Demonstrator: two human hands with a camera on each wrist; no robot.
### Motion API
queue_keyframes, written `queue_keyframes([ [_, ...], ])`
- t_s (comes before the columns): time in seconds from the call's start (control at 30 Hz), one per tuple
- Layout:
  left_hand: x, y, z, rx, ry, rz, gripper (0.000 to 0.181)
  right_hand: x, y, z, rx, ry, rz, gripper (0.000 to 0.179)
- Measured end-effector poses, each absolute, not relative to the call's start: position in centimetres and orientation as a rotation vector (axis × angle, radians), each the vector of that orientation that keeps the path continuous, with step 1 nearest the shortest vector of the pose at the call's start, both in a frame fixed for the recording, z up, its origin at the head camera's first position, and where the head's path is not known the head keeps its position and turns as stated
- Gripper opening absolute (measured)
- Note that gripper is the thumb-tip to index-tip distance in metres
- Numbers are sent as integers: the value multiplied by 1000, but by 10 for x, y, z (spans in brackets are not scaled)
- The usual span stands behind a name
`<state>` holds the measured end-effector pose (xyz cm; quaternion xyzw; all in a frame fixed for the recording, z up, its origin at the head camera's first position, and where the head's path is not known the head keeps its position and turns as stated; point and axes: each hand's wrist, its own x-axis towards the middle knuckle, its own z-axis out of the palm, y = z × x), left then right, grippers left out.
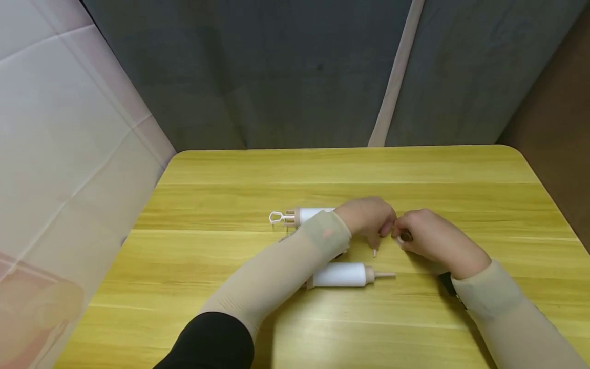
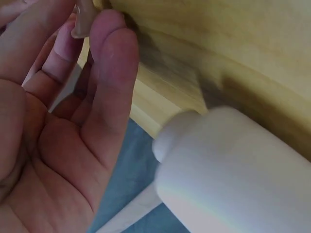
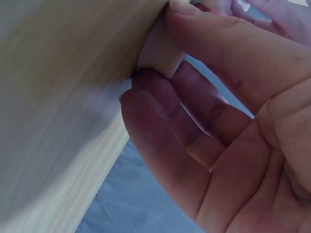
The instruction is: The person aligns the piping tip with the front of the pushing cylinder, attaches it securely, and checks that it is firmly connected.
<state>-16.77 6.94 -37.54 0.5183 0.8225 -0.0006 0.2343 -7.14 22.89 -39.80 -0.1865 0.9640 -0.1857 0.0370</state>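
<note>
My left hand (image 1: 367,218) pinches a small beige piece with a flared rim (image 2: 85,20), partly hidden by the fingers. A pale narrow tip (image 1: 375,252) pokes out below those fingers. Close on the right, my right hand (image 1: 430,238) holds a beige ring-like or cap-like piece (image 3: 163,52) between thumb and fingers, low over the table. Under the left forearm lies a white syringe-like tube (image 1: 343,275) with a beige nozzle pointing right. Behind the left wrist is a second white tube (image 1: 315,215) with a looped white handle (image 1: 276,218); its right end is hidden.
Both tubes lie on a yellow wood-grain table (image 1: 221,195). A dark grey curtain (image 1: 276,77) with a pale strip (image 1: 398,72) hangs beyond the far edge. A whitish sheet (image 1: 69,128) borders the left side, a brown surface (image 1: 557,128) the right.
</note>
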Motion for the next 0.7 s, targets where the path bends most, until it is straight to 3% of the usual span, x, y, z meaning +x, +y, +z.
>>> queue_keyframes([
  [0.33, -172, 62, -375, 1444, 2229, 112, 37, -74, 230, -400, -558, 2920, -595, 23],
  [0.7, -190, 46, -366, 1376, 2277, 276, 20, -77, 229, -398, -559, 2954, -536, 25],
])
